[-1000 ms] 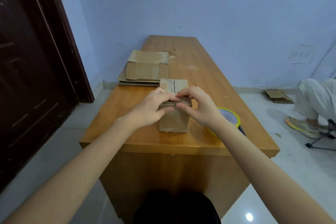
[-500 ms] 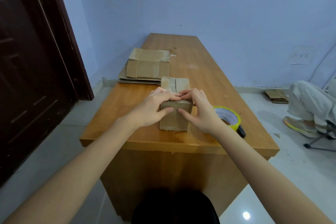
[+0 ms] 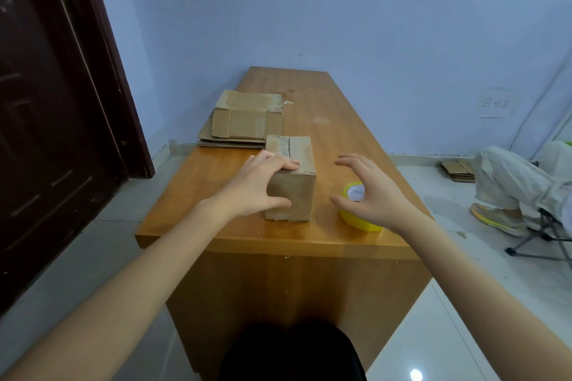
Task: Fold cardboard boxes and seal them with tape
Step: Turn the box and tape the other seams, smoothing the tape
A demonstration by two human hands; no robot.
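Observation:
A small closed cardboard box (image 3: 294, 192) stands near the front edge of the wooden table (image 3: 334, 133), with a strip of tape along its top. My left hand (image 3: 257, 184) grips its near left corner, fingers over the top edge and thumb on the front face. My right hand (image 3: 368, 192) hovers to the right of the box, fingers spread and holding nothing, just above a yellow roll of tape (image 3: 356, 216) that it partly hides.
A stack of flattened cardboard (image 3: 244, 120) lies behind the box on the table's left side. A dark door (image 3: 46, 102) is at left. A seated person's legs (image 3: 520, 185) and more flat cardboard (image 3: 458, 170) are on the floor at right.
My right hand has let go of the box's top edge and moved right, opening above the tape roll. My left hand stays on the box.

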